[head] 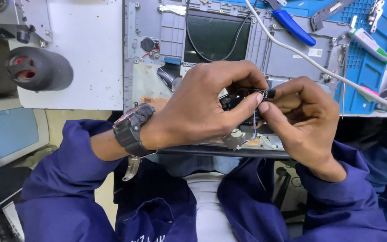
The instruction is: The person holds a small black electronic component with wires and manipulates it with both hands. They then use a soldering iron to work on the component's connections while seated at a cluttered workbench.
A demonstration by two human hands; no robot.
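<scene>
Now, grip: left hand (202,105) and right hand (298,116) both pinched a small black part (265,93) over the open laptop (157,49).
Risk: thin wires (255,130) below, apparently attached, could tear if tugged.

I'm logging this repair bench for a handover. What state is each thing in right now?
Laptop chassis: opened, insides bare.
Small black part: pinched between both hands, thin wires hanging from it.
Left hand: closed on the part.
Right hand: closed on the part.
Blue-handled tool: lying unused.
White cable: draped across the chassis.
</scene>
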